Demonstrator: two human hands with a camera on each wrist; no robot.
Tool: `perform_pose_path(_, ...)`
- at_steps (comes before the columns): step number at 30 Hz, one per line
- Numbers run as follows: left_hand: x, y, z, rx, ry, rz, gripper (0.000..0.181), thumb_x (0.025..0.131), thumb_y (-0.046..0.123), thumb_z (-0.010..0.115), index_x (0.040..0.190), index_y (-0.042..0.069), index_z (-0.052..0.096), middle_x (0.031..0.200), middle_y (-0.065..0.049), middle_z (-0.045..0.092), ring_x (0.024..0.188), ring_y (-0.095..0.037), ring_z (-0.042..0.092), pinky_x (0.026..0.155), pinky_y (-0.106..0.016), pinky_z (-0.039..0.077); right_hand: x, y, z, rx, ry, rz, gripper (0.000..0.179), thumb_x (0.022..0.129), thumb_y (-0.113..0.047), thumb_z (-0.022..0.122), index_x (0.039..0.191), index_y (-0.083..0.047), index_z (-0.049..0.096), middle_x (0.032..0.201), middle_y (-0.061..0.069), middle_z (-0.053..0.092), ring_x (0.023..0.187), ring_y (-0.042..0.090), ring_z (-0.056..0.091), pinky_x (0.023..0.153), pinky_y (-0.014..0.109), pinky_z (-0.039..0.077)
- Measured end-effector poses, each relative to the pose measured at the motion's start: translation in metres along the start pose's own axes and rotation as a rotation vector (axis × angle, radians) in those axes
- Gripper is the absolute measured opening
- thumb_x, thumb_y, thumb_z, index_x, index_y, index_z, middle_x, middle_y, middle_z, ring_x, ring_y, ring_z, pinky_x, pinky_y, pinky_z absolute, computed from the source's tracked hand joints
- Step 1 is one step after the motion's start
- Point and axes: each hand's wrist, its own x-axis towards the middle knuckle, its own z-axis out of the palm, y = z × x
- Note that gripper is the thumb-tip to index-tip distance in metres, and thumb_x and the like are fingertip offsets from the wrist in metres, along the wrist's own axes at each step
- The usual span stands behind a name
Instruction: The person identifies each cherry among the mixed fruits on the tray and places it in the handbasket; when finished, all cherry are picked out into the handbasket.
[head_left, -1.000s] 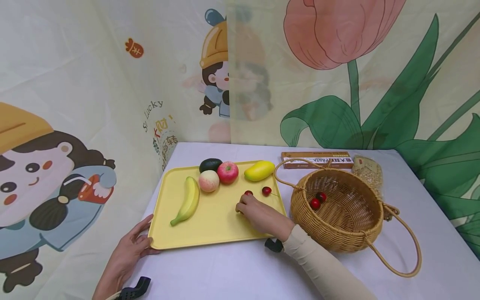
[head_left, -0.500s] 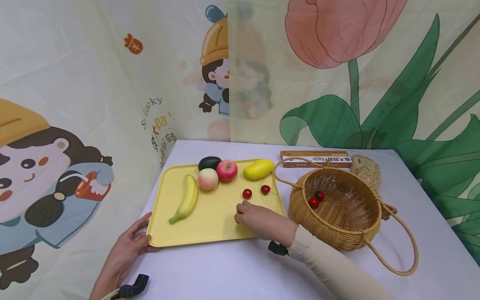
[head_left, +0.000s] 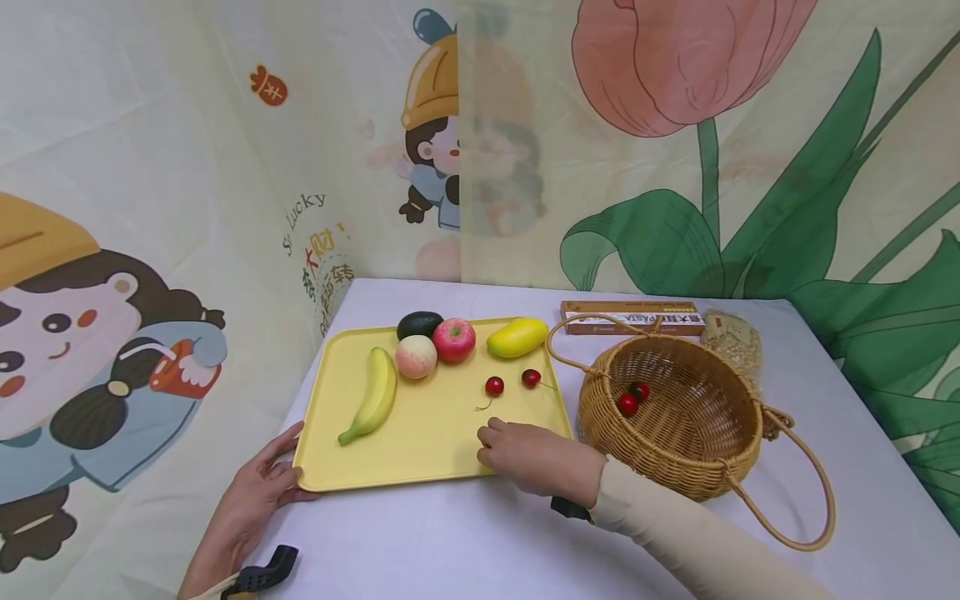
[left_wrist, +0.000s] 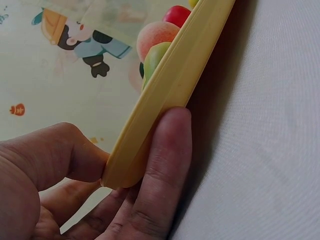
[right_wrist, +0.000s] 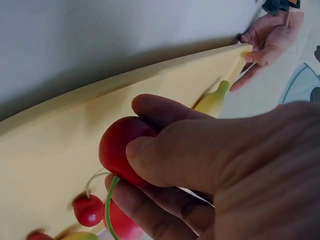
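Note:
My right hand (head_left: 536, 454) pinches a red cherry (right_wrist: 122, 147) between thumb and fingers, its green stem hanging free. It is over the near right part of a yellow tray (head_left: 427, 450), and in the head view the fingers hide the fruit. My left hand (head_left: 258, 492) grips the tray's near left corner, with a finger along the outside wall in the left wrist view. Two other cherries, one in the middle (head_left: 494, 386) and one farther right (head_left: 531, 378), lie on the tray. Also on it are a banana (head_left: 371, 398), peach (head_left: 416, 357), apple (head_left: 453, 341), mango (head_left: 517, 337) and dark green avocado-like fruit (head_left: 420, 324).
Right of the tray stands a wicker basket (head_left: 675, 467) with raised loop handles and two cherries (head_left: 628, 404) inside. Behind it are a pasta box (head_left: 630, 319) and a bag of grains (head_left: 731, 346). A printed curtain (head_left: 517, 208) hangs at the table's back.
My right hand has drawn back toward the table's near side and slightly right, uncovering the middle cherry and its stem. My left hand stays at the tray corner.

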Motion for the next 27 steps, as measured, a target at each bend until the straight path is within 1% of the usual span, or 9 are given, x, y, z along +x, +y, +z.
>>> perform_pose_path(7,0.001,0.001,-0.001,-0.004,-0.007,0.009,0.083,0.102,-0.002,0.048,0.173,0.025,0.016,0.173,-0.022,0.022,0.108,-0.014,0.066,0.087,-0.035,0.069,-0.017,-0.004,-0.007,-0.037,-0.011,-0.021,0.011,0.098,-0.013,0.074,0.103,-0.021,0.078,0.100,-0.004,0.064,0.093,0.012,0.055,0.082,0.019,0.054)
perform_pose_path(14,-0.001,-0.001,0.000,-0.011,-0.009,0.014,0.084,0.101,-0.003,0.048,0.173,0.024,0.017,0.172,-0.021,0.024,0.107,-0.014,0.066,0.087,-0.037,0.069,-0.035,-0.005,-0.019,-0.091,-0.005,-0.032,0.011,0.095,-0.013,0.076,0.100,-0.023,0.079,0.097,-0.006,0.062,0.088,0.011,0.054,0.077,0.017,0.051)
perform_pose_path(17,-0.002,-0.002,0.001,-0.013,-0.009,0.020,0.083,0.100,-0.004,0.048,0.173,0.023,0.018,0.172,-0.021,0.024,0.107,-0.013,0.067,0.087,-0.038,0.069,-0.044,-0.003,-0.024,-0.074,-0.023,-0.017,0.012,0.094,-0.012,0.078,0.100,-0.022,0.078,0.096,-0.006,0.062,0.087,0.011,0.052,0.075,0.017,0.050)
perform_pose_path(21,0.000,0.000,0.001,-0.007,0.001,0.006,0.084,0.100,-0.004,0.047,0.173,0.022,0.016,0.174,-0.022,0.021,0.107,-0.015,0.065,0.087,-0.037,0.069,-0.056,0.001,-0.033,-0.032,-0.057,0.008,0.014,0.092,-0.011,0.081,0.102,-0.021,0.078,0.098,-0.005,0.062,0.087,0.011,0.050,0.073,0.017,0.048)
perform_pose_path(24,0.002,0.001,0.001,0.001,0.006,-0.006,0.084,0.100,-0.004,0.047,0.173,0.022,0.015,0.175,-0.024,0.018,0.107,-0.016,0.065,0.086,-0.036,0.069,-0.065,0.005,-0.038,-0.012,-0.066,0.019,0.019,0.090,-0.010,0.084,0.104,-0.020,0.077,0.099,-0.005,0.062,0.088,0.011,0.049,0.072,0.016,0.048)
perform_pose_path(27,0.002,0.002,0.001,-0.001,-0.001,-0.011,0.085,0.100,-0.004,0.047,0.173,0.023,0.015,0.174,-0.023,0.019,0.107,-0.015,0.065,0.087,-0.036,0.069,-0.074,0.010,-0.042,0.022,-0.059,0.039,0.024,0.088,-0.009,0.085,0.108,-0.020,0.076,0.102,-0.004,0.062,0.089,0.010,0.051,0.073,0.016,0.051)
